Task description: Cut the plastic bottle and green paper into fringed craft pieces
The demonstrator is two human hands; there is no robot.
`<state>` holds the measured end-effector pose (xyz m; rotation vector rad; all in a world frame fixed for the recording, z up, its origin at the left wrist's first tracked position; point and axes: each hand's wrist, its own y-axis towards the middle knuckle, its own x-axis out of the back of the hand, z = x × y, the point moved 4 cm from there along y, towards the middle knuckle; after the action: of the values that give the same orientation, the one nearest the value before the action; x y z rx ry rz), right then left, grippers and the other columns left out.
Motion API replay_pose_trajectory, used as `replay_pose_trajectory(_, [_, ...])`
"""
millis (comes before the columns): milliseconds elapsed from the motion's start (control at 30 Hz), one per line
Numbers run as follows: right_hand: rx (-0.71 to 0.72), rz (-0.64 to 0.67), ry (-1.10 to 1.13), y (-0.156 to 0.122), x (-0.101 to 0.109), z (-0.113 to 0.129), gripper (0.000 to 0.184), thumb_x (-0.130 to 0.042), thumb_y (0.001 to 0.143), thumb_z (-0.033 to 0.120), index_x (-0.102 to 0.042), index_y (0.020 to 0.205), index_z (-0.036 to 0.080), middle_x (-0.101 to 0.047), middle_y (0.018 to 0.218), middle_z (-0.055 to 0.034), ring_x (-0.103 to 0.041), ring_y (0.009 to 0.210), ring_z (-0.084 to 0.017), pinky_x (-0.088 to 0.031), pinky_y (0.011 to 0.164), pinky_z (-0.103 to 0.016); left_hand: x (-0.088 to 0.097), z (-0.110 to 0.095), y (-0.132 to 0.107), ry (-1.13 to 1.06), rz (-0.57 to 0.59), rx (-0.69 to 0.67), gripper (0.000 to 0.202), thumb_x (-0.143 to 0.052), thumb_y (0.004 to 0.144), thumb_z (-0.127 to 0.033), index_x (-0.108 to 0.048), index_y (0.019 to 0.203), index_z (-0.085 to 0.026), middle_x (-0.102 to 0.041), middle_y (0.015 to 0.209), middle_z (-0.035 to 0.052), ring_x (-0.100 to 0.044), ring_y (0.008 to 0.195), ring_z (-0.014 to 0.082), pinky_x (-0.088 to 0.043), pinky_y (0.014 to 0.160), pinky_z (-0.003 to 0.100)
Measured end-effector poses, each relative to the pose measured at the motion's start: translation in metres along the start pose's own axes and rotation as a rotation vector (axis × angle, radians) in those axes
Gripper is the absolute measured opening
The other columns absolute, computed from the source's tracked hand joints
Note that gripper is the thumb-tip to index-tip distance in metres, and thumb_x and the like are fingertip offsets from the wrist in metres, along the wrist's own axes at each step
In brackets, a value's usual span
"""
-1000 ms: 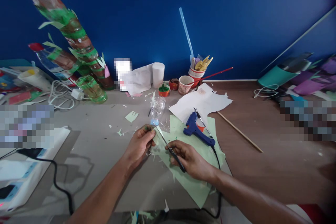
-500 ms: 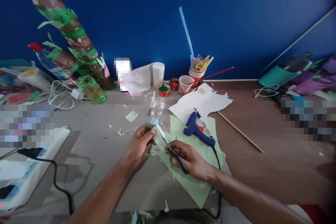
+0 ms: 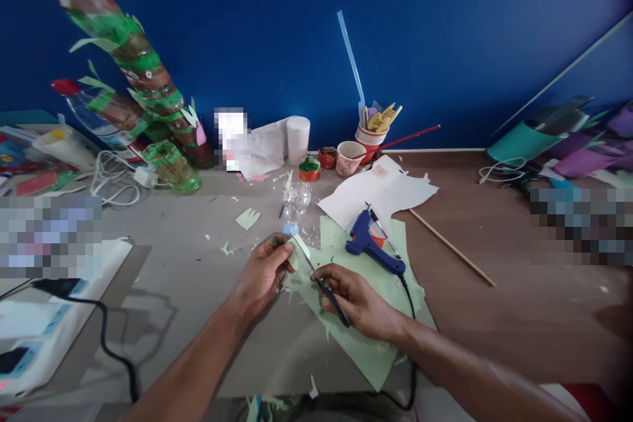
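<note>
Between thumb and fingers, my left hand [image 3: 264, 271] pinches a small piece of pale green paper [image 3: 295, 256]. My right hand [image 3: 353, 297] is wrapped round the dark handles of a pair of scissors [image 3: 332, 300], whose blades reach up to that paper. Under my right hand lies a larger sheet of light green paper [image 3: 363, 356]. A blue glue gun [image 3: 368, 241] rests on this sheet, with a pen [image 3: 383, 231] beside it. Just beyond my left hand a clear plastic bottle [image 3: 297, 201] lies with its blue cap towards me.
A cut paper piece [image 3: 248, 218] and several scraps lie left of the bottle. Paint pots [image 3: 309, 169] and paper cups [image 3: 350, 159] stand along the blue wall. A wooden stick [image 3: 452, 248] lies at right, a painted bottle column [image 3: 153, 82] leans at left, and a power strip [image 3: 64, 316] sits nearer.
The scissors have shifted slightly up and left, their blades lying further along the paper in my left hand. Both hands stay almost in place.
</note>
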<state>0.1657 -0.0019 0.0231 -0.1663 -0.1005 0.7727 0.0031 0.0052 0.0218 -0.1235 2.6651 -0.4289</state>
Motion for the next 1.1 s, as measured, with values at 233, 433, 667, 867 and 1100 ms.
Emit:
replay_pose_trajectory(233, [-0.009, -0.009, -0.034, 0.0, 0.0, -0.003, 0.024, -0.054, 0.084, 0.033, -0.05, 0.101, 0.017, -0.033, 0.062, 0.0067, -0.03, 0.054, -0.009, -0.026, 0.05, -0.021, -0.002, 0.0, 0.001, -0.013, -0.003, 0.013, 0.02, -0.068, 0.072, -0.031, -0.055, 0.07, -0.016, -0.054, 0.056, -0.0032, -0.049, 0.05, 0.0059, -0.038, 0.047, 0.016])
replay_pose_trajectory(433, [0.002, -0.02, -0.037, 0.0, -0.001, -0.004, 0.021, -0.05, 0.084, 0.025, -0.05, 0.102, 0.017, -0.036, 0.063, 0.0061, -0.034, 0.055, -0.008, -0.03, 0.052, -0.02, -0.001, 0.0, 0.0, -0.001, 0.008, 0.015, 0.02, -0.067, 0.073, -0.031, -0.054, 0.07, -0.016, -0.054, 0.055, -0.0031, -0.05, 0.05, 0.0067, -0.039, 0.048, 0.016])
replay_pose_trajectory(667, [-0.011, -0.035, -0.013, 0.001, -0.002, -0.009, 0.022, -0.049, 0.083, 0.019, -0.05, 0.104, 0.016, -0.041, 0.064, 0.0049, -0.04, 0.058, -0.008, -0.036, 0.056, -0.019, 0.0, 0.0, 0.0, -0.003, -0.009, 0.019, 0.02, -0.068, 0.072, -0.031, -0.054, 0.069, -0.016, -0.054, 0.055, -0.003, -0.049, 0.049, 0.0067, -0.039, 0.047, 0.016])
replay_pose_trajectory(867, [-0.024, -0.045, 0.001, 0.002, -0.002, -0.007, 0.021, -0.051, 0.081, 0.022, -0.05, 0.101, 0.016, -0.039, 0.064, 0.0057, -0.039, 0.058, -0.008, -0.035, 0.055, -0.019, 0.001, 0.002, 0.002, -0.011, -0.005, 0.018, 0.019, -0.068, 0.072, -0.03, -0.055, 0.071, -0.016, -0.055, 0.056, -0.003, -0.051, 0.05, 0.0069, -0.039, 0.047, 0.016])
replay_pose_trajectory(1100, [-0.025, 0.018, 0.055, -0.003, 0.0, 0.009, 0.035, -0.062, 0.075, 0.037, -0.049, 0.1, 0.016, -0.041, 0.067, 0.0049, -0.032, 0.054, -0.007, -0.029, 0.049, -0.02, 0.002, 0.0, 0.001, -0.041, -0.01, -0.006, 0.018, -0.069, 0.071, -0.028, -0.055, 0.069, -0.016, -0.055, 0.055, -0.0034, -0.051, 0.05, 0.0071, -0.04, 0.05, 0.018])
